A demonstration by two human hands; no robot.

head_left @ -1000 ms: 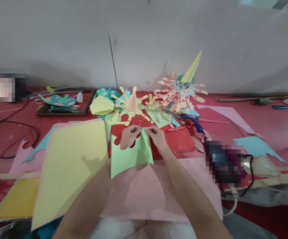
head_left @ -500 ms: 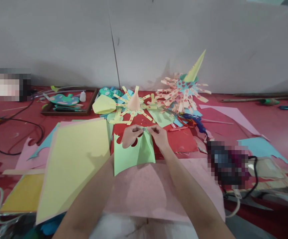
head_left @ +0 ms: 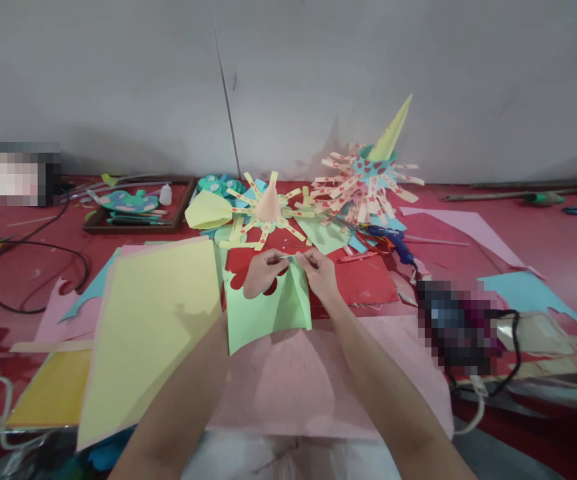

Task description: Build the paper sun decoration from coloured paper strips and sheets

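Observation:
A light green paper sheet (head_left: 263, 320) with curved cut-outs along its top edge hangs between my hands, above pink paper. My left hand (head_left: 264, 272) is closed on its upper edge, thumb and fingers pinched near the middle. Close beside it, my right hand (head_left: 319, 272) pinches the same sheet at its top right part, where the paper bends into a fold. A small dark spot shows between the fingertips; I cannot make out what it is. Red paper (head_left: 363, 280) lies behind the hands.
Large yellow sheets (head_left: 153, 333) lie at left. Behind stand a paper cone with yellow strips (head_left: 268, 203) and a taller cone piece (head_left: 391, 133). A brown tray (head_left: 133, 229) is at back left, a blue glue gun (head_left: 393, 241) at right, near a blurred dark object.
The view has shifted very slightly. My hands stay at the green sheet with almost the same pinch.

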